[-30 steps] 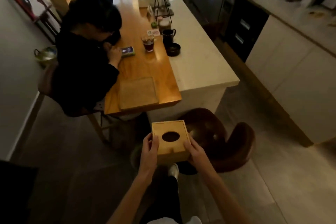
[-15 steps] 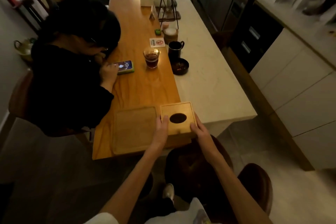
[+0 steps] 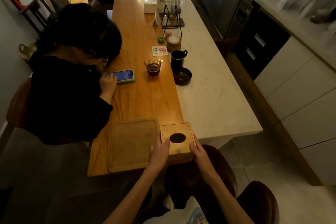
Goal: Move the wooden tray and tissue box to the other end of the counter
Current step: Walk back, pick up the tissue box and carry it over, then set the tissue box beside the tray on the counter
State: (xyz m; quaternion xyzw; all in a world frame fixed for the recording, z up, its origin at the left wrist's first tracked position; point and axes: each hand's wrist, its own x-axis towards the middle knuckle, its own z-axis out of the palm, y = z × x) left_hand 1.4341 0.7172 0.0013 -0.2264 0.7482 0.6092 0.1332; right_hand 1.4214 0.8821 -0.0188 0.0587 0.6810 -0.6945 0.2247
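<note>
The wooden tissue box [image 3: 177, 130], with a dark oval hole in its lid, rests on the near end of the wooden counter [image 3: 145, 96]. My left hand [image 3: 160, 151] grips its left side and my right hand [image 3: 197, 151] grips its right side. Directly left of the box, almost touching it, the flat wooden tray [image 3: 132, 143] lies on the counter's near corner with nothing on it.
A seated person in black [image 3: 69, 78] leans over a phone [image 3: 123, 76] at the counter's left. Farther along stand a glass of dark drink [image 3: 153, 68], a black mug [image 3: 177, 58], a black dish [image 3: 182, 76] and a coffee stand [image 3: 171, 14]. Brown stools [image 3: 214, 178] sit below me.
The box came from in front of my body, above the stool, onto the counter beside the tray, both hands staying on it. The view closed in on the counter's end.
</note>
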